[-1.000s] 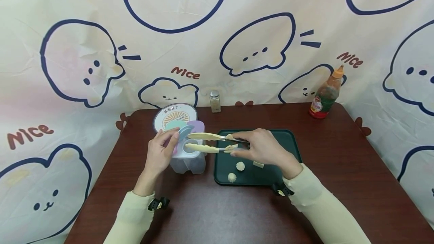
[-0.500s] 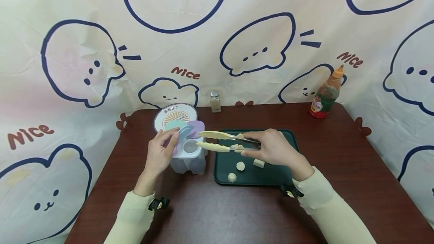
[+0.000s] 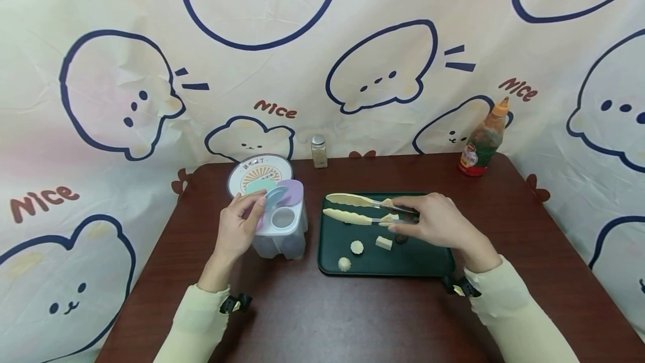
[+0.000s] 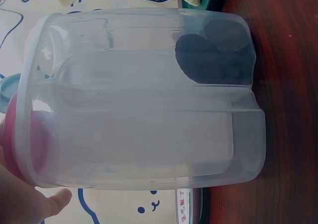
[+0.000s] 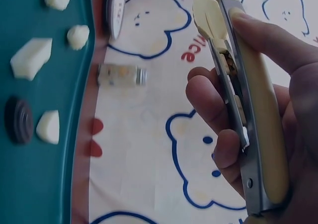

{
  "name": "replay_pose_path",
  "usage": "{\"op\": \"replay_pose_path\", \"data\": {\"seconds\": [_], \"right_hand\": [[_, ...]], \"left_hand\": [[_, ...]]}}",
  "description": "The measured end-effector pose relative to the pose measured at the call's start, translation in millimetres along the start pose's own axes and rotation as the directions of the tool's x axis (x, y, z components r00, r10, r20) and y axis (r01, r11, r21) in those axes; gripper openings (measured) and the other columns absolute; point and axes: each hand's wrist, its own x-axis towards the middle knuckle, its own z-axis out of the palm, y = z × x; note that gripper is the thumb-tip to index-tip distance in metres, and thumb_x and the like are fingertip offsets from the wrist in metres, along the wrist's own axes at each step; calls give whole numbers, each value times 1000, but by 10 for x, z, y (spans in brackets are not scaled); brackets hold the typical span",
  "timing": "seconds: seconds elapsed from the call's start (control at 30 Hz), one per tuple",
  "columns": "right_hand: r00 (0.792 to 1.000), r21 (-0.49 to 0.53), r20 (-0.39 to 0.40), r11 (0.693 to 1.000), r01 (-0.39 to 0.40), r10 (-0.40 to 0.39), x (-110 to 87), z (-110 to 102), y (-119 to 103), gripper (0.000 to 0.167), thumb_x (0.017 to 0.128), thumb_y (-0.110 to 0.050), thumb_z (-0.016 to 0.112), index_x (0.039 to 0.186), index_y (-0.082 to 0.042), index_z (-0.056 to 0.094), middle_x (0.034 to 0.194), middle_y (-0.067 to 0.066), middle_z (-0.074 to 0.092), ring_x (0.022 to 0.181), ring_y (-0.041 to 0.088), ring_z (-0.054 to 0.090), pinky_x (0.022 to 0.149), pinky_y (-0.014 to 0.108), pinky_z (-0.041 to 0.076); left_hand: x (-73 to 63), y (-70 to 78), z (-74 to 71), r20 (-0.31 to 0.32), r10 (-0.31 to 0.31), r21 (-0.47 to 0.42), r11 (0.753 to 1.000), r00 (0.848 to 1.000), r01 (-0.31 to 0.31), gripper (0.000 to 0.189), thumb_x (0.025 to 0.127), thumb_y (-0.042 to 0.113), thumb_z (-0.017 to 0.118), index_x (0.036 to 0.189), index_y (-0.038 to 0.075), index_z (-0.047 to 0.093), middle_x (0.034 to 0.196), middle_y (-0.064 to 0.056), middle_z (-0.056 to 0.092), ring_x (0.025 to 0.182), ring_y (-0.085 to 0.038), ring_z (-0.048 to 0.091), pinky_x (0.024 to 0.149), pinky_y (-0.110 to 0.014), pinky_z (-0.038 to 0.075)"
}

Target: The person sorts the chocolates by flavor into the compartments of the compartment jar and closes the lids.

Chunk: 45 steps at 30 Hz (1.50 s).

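Note:
In the head view my left hand (image 3: 238, 226) is at the near left of a clear lidded box (image 3: 279, 242), fingertips and thumb on its raised light blue flip lid (image 3: 275, 197). Below that lid a round opening shows. Through the box's wall in the left wrist view, two dark round pieces (image 4: 213, 60) lie at the bottom. My right hand (image 3: 435, 220) grips tongs (image 3: 370, 210) with cream tips, held apart above the dark green tray (image 3: 327, 248). Nothing is between the tips. Pale pieces (image 3: 384, 243) and a dark ridged disc (image 5: 19, 119) lie on the tray.
Behind the box stands a white plate (image 3: 247, 171) with a printed design. A small glass jar (image 3: 319, 152) is at the table's back edge, and a sauce bottle (image 3: 482, 142) at the back right. Brown tabletop (image 3: 322, 318) runs along the front.
My right hand has moved right with the tongs, from over the box's opening to above the tray. The left hand has stayed at the lid.

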Motion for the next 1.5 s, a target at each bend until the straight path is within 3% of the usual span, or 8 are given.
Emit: {"op": "replay_pose_path", "data": {"seconds": [0.4,1.07,1.5], "right_hand": [[999,-25,-29,999,-35,34,-194,-95,307,60,83,-52,75,130,-15,67,96,-2,75,72,8,55,55,23,42],[995,-85,-1,991,-102,102,-516,-83,857,55,84,-54,74,126,-18,69,77,-11,65,64,4,48,53,23,37],[987,-68,51,986,-149,152,-672,36,1169,58,82,-56,74,124,-16,71,97,-6,74,74,7,55,63,23,45]], "left_hand": [[3,-4,-6,0,0,-2,1000,1000,0,22,94,22,65,103,6,77,116,-14,74,116,-33,67,120,-58,27],[-3,-12,1,2,1,-14,1000,1000,-1,22,94,21,65,103,6,77,116,-14,74,117,-34,67,120,-59,27],[3,-12,-1,-1,5,-18,1000,1000,-5,21,93,21,65,102,6,77,116,-14,74,117,-34,67,120,-59,26]]}}
